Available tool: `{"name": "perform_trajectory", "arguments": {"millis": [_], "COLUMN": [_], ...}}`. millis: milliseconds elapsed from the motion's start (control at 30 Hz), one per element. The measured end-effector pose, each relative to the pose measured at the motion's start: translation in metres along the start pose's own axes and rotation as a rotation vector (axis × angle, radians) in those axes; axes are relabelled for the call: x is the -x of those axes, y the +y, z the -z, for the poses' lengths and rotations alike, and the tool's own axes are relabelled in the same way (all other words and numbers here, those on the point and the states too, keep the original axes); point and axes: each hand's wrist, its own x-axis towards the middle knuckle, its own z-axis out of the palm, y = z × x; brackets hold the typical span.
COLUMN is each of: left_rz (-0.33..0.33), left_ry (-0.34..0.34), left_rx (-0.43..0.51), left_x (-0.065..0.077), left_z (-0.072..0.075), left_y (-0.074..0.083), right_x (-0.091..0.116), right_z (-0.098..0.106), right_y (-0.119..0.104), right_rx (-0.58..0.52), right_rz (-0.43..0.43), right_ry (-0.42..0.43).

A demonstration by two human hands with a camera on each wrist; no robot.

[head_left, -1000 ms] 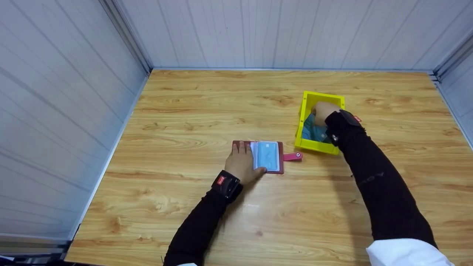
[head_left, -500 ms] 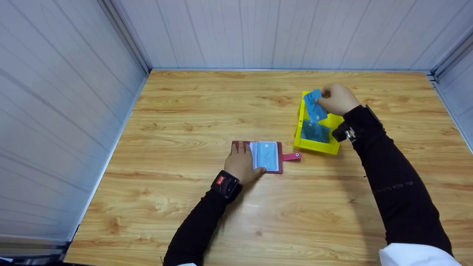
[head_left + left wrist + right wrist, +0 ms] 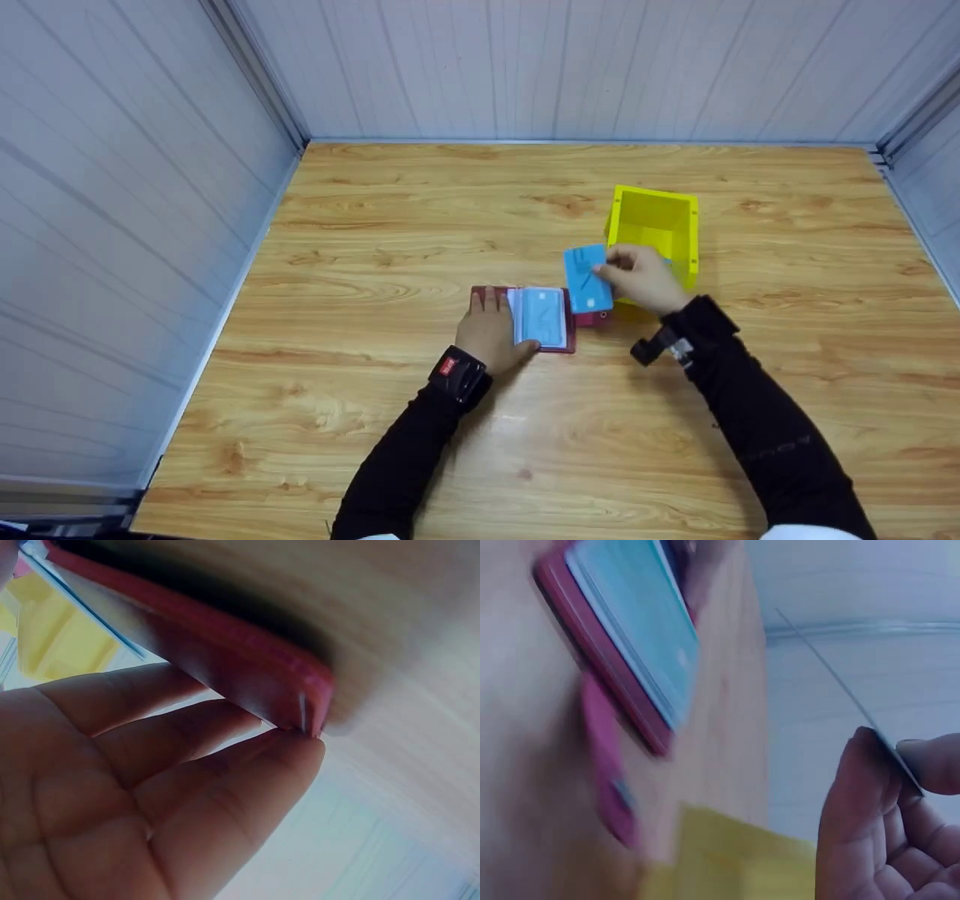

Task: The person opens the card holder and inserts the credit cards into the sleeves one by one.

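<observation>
A card holder (image 3: pixel 570 341) with a dark red cover lies opened flat on the table, a blue card (image 3: pixel 543 319) in its clear sleeve on the right side. My left hand (image 3: pixel 489 337) rests on its left side with fingers straight, the thumb at its lower edge. In the left wrist view the fingertips touch the red cover (image 3: pixel 225 667). My right hand (image 3: pixel 646 279) pinches a second blue card (image 3: pixel 585 279) between thumb and fingers, raised just right of the holder. The right wrist view shows that card (image 3: pixel 840 686) edge-on. It partly hides the pink snap strap (image 3: pixel 604 754).
A yellow box (image 3: pixel 654 193) stands behind the right hand, which hides part of it; a bit of blue shows inside. The wooden table (image 3: pixel 390 217) meets white panel walls (image 3: pixel 480 67) at the back and sides.
My right hand came up out of the yellow box pinching a blue card, then carried it left and nearer, beside the card holder. My left hand has stayed in place.
</observation>
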Motion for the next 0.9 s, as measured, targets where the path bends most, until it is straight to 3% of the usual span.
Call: {"name": "perform_trajectory", "arguments": {"millis": [300,900], "left_rz": [0.004,0.005], "left_ry": [0.003,0.01], "left_rx": [0.002,0.05], "left_x": [0.001,0.001], "left_z": [0.0,0.002], "left_y": [0.001,0.002], "right_x": [0.003,0.011], "right_z": [-0.035,-0.046], "right_y": [0.039,0.056], "right_rx": [-0.037,-0.297], "right_rz": [0.034,-0.046], "right_ry": [-0.027,-0.06]}}
